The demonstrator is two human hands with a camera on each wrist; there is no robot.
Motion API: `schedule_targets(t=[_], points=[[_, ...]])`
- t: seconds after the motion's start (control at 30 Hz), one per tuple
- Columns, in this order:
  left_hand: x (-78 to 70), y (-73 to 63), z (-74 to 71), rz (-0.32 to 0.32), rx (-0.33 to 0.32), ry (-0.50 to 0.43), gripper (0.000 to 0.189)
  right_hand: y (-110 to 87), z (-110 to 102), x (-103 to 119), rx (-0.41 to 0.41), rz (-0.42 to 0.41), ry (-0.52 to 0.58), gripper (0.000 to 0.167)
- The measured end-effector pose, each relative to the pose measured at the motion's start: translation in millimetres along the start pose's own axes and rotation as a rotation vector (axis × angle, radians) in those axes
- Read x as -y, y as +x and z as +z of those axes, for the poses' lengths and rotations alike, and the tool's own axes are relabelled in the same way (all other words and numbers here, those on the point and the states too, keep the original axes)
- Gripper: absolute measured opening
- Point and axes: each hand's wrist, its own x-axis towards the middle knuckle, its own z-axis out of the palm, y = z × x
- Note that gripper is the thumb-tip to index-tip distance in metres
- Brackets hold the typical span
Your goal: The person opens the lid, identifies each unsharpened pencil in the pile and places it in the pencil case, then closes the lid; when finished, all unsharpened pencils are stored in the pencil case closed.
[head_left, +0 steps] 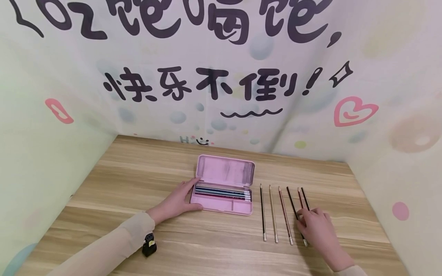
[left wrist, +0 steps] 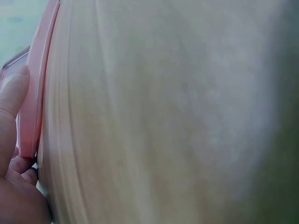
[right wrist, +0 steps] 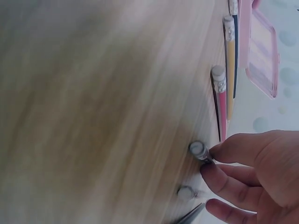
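A pink pencil case lies with its lid raised, several pencils inside its rear compartment. At its left end my left hand grips the case, thumb by the front corner and fingers toward the hinge. In the left wrist view the thumb lies against the pink rim. My right hand pinches a dark pencil in the row on the table; its eraser end shows beside the thumb and fingertip. Beyond that hand, a red pencil and a dark pencil are partly covered.
Between the case and my right hand lie a black pencil, a yellow pencil and a red pencil, roughly parallel. A small black object hangs under my left cuff. A printed cloth stands behind the wooden table.
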Motion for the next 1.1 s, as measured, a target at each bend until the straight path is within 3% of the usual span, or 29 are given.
schedule_targets(t=[0.23, 0.47, 0.77, 1.1], points=[[-1.1, -0.1, -0.1, 0.006, -0.002, -0.003, 0.100, 3.1, -1, 6, 0.063, 0.067, 0.021, 0.019], [-1.1, 0.4, 0.1, 0.012, 0.002, -0.002, 0.100, 6.8, -2, 7, 0.073, 0.083, 0.045, 0.018], [-0.4, 1.0, 0.0, 0.000, 0.003, -0.007, 0.100, 14.2, -4, 8, 0.012, 0.042, 0.060, 0.014], [-0.3, 0.7, 0.1, 0.015, 0.005, -0.002, 0.100, 24.7, -14, 16, 0.011, 0.015, 0.093, 0.013]])
